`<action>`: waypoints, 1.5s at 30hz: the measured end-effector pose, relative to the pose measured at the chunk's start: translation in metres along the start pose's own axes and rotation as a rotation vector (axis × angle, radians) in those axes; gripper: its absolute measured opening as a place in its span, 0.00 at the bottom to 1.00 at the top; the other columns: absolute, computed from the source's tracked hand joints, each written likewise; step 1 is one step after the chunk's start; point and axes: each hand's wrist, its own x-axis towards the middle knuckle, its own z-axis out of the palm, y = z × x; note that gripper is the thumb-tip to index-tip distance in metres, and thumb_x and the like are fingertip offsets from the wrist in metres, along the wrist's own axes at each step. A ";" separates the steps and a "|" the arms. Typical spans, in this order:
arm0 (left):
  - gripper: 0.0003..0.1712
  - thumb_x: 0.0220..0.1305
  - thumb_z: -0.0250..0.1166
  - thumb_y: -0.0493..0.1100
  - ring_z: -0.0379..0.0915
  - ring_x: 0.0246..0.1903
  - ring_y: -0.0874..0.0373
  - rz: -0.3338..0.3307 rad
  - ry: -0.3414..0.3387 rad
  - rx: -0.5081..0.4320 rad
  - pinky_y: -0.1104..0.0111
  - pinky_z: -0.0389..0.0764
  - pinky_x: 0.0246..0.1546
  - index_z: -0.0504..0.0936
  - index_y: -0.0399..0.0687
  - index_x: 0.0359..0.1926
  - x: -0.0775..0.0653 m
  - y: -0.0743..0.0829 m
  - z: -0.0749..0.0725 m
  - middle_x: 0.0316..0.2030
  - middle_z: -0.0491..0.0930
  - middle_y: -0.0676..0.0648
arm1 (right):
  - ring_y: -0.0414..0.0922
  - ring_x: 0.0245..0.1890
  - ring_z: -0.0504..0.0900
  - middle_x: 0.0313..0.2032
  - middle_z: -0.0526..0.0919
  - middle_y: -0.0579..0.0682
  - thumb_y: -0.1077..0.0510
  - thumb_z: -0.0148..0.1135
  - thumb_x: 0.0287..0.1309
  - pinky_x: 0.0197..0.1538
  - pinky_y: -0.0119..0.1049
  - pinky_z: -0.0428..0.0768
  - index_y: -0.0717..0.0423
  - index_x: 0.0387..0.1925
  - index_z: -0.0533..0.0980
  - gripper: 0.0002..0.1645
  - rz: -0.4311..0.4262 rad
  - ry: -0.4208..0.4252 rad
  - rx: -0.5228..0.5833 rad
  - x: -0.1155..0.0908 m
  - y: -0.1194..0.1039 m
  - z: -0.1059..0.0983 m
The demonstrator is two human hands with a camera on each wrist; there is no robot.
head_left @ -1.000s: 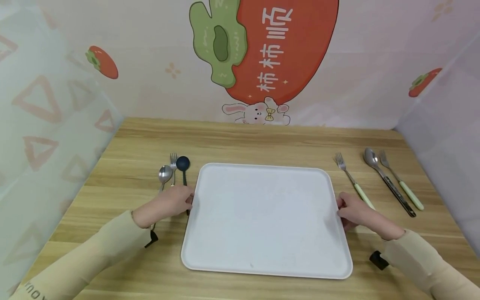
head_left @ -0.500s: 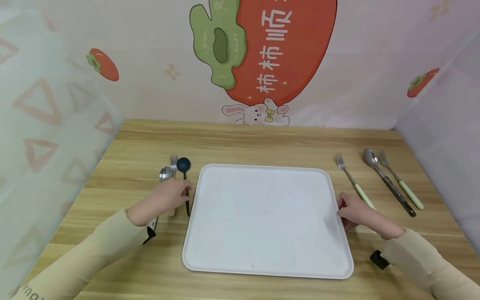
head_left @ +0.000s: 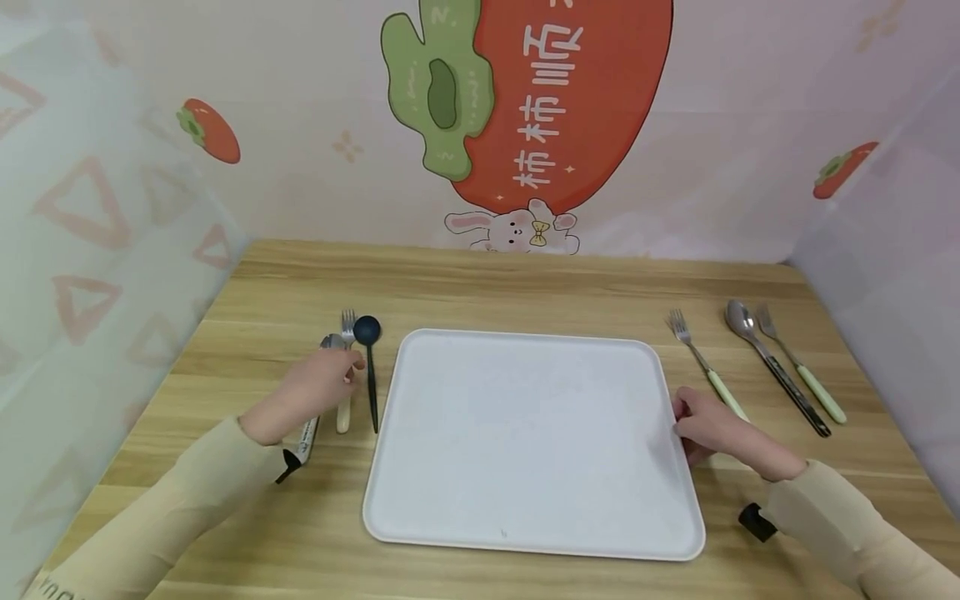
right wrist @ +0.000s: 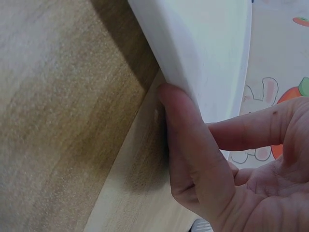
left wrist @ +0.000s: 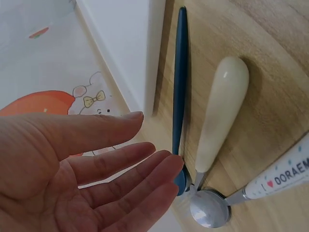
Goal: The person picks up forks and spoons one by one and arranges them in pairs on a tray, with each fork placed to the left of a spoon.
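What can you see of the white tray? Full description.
The tray is a plain white rectangle with rounded corners and a low raised rim; it looks like smooth plastic. A small dark mark shows by its near edge. It sits face up on the wooden table, and the right hand holds its right edge.
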 end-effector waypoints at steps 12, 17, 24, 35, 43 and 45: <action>0.18 0.56 0.60 0.37 0.74 0.31 0.50 -0.089 -0.002 -0.069 0.60 0.76 0.28 0.74 0.28 0.45 0.001 -0.010 0.001 0.35 0.77 0.38 | 0.46 0.20 0.78 0.26 0.69 0.57 0.71 0.48 0.46 0.22 0.40 0.80 0.67 0.31 0.61 0.08 -0.014 -0.002 -0.030 0.000 -0.001 -0.001; 0.11 0.55 0.61 0.37 0.68 0.23 0.54 -0.115 0.009 -0.123 0.67 0.71 0.20 0.72 0.32 0.35 0.000 -0.012 0.001 0.27 0.74 0.43 | 0.46 0.20 0.78 0.26 0.69 0.57 0.71 0.47 0.46 0.22 0.40 0.80 0.67 0.31 0.61 0.08 -0.021 -0.003 -0.023 0.000 -0.002 0.000; 0.09 0.56 0.60 0.38 0.64 0.16 0.58 -0.129 0.017 -0.163 0.70 0.68 0.15 0.69 0.38 0.26 -0.001 -0.014 0.005 0.17 0.66 0.48 | 0.46 0.20 0.78 0.27 0.69 0.58 0.71 0.48 0.47 0.22 0.40 0.80 0.67 0.32 0.61 0.08 -0.014 -0.004 -0.030 0.001 -0.002 0.000; 0.10 0.56 0.57 0.40 0.63 0.14 0.58 -0.179 -0.028 -0.187 0.70 0.67 0.12 0.69 0.36 0.26 0.008 -0.020 0.015 0.17 0.65 0.47 | 0.46 0.20 0.77 0.27 0.69 0.58 0.71 0.48 0.47 0.22 0.40 0.80 0.68 0.32 0.61 0.08 -0.008 -0.005 -0.033 0.001 -0.002 0.000; 0.11 0.55 0.58 0.38 0.65 0.16 0.57 -0.215 -0.047 -0.233 0.69 0.68 0.13 0.68 0.33 0.31 0.010 -0.021 0.019 0.19 0.67 0.45 | 0.45 0.19 0.78 0.26 0.69 0.58 0.71 0.48 0.47 0.21 0.39 0.80 0.67 0.32 0.61 0.08 0.010 0.006 -0.048 0.002 -0.002 -0.001; 0.10 0.54 0.58 0.37 0.64 0.15 0.57 -0.217 -0.051 -0.251 0.70 0.68 0.13 0.68 0.33 0.29 0.011 -0.021 0.019 0.18 0.67 0.45 | 0.45 0.19 0.78 0.26 0.69 0.57 0.71 0.48 0.47 0.21 0.39 0.80 0.67 0.32 0.61 0.08 0.013 0.006 -0.047 0.002 -0.002 -0.001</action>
